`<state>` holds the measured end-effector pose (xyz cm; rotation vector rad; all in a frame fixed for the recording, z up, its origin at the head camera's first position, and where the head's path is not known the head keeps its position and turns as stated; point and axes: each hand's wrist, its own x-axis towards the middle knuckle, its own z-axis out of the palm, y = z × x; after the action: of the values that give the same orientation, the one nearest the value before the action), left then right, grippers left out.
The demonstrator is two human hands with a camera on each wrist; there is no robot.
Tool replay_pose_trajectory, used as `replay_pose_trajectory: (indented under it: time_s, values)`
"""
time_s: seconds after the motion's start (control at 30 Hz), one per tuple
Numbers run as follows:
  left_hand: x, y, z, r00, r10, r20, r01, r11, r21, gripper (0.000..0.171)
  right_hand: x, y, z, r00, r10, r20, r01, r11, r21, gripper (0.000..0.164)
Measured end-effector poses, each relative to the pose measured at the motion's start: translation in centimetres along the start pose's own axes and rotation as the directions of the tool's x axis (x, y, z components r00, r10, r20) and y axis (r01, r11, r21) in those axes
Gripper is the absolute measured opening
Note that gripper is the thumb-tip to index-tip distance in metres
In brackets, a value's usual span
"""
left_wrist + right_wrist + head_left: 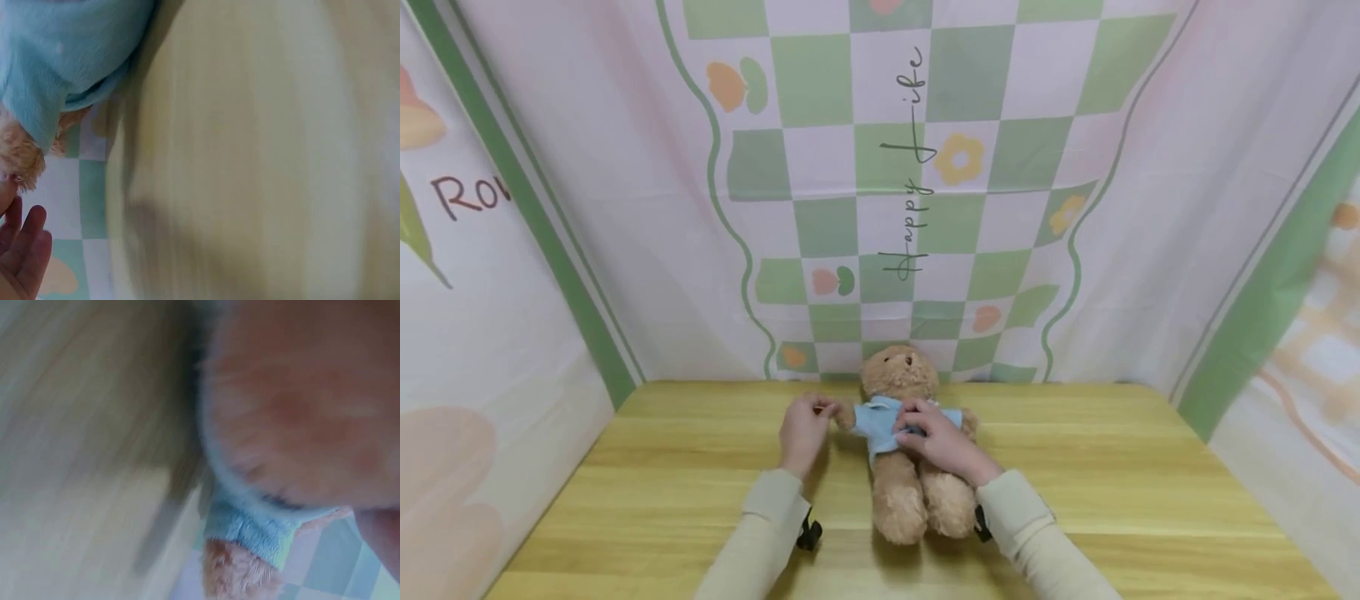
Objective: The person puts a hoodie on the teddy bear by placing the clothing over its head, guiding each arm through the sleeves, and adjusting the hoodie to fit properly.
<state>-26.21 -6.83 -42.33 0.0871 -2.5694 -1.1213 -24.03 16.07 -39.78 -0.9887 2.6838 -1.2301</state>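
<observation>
A light-brown teddy bear (898, 500) in a light blue shirt (874, 427) lies on its back on the table, head toward the back wall. At the bear's paw on the left side of the head view, my left hand (805, 429) pinches the tip between thumb and finger. The left wrist view shows that furry paw (22, 153) sticking out of the sleeve, beside my left fingers (28, 244). My right hand (943, 442) reaches over the bear's belly, its curved thumb and fingers pinching the shirt front. A blurred furry leg (300, 412) fills much of the right wrist view.
The wooden table (700, 500) ends against a patterned cloth (820, 158) just behind the bear's head. More printed cloths hang along the left and right sides. Dark straps (808, 533) show at both wrists.
</observation>
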Motion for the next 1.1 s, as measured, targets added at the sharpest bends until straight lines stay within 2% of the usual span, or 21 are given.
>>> replay_pose_trajectory:
  time_s: [0.1,0.23,0.3,0.37,0.5,0.6,0.8,0.93,1.03,1.1]
  values:
    - [-0.2,-0.1,-0.3,1.000,0.012,0.026,-0.011,0.999,-0.030,0.019,-0.1,-0.2,0.1,1.000,0.003,-0.027,-0.004,0.998,-0.060,0.015]
    - [-0.6,0.2,-0.2,0.993,0.039,0.108,-0.028,0.995,-0.098,0.032,-0.6,-0.4,-0.1,0.999,0.018,-0.040,-0.021,0.997,-0.070,0.041]
    - [-0.7,0.4,-0.2,0.988,0.058,0.146,-0.041,0.992,-0.119,0.035,-0.9,-0.4,-0.2,0.998,0.026,-0.058,-0.031,0.996,-0.088,0.048]
    - [-0.8,0.4,-0.1,0.984,0.073,0.163,-0.050,0.989,-0.140,0.033,-1.0,-0.3,-0.2,0.995,0.028,-0.099,-0.042,0.989,-0.142,0.044]
    - [-0.9,0.5,0.2,0.988,0.057,0.146,-0.023,0.975,-0.222,0.019,-1.4,0.1,-0.1,0.981,0.027,-0.193,-0.082,0.957,-0.279,0.031]
    - [-0.8,0.5,0.2,0.992,0.059,0.111,-0.028,0.965,-0.262,0.014,-1.7,0.4,-0.3,0.979,0.023,-0.203,-0.087,0.947,-0.310,0.026]
    - [-0.4,0.3,0.0,0.996,0.083,0.038,-0.074,0.976,-0.204,0.013,-2.3,0.9,-0.7,0.990,-0.030,-0.137,-0.008,0.961,-0.275,0.024]
    - [-0.1,0.3,-0.1,0.989,0.125,0.078,-0.109,0.976,-0.186,0.014,-2.4,1.1,-0.9,0.994,-0.051,-0.099,0.033,0.983,-0.183,0.021]
    - [0.0,0.1,0.0,0.981,0.145,0.128,-0.119,0.975,-0.190,0.012,-2.5,1.2,-1.1,0.985,-0.025,-0.170,0.013,0.998,-0.068,0.017]
    - [0.0,-0.1,0.1,0.978,0.147,0.151,-0.116,0.974,-0.195,0.011,-2.4,1.5,-1.4,0.955,0.048,-0.292,-0.059,0.998,-0.031,0.017]
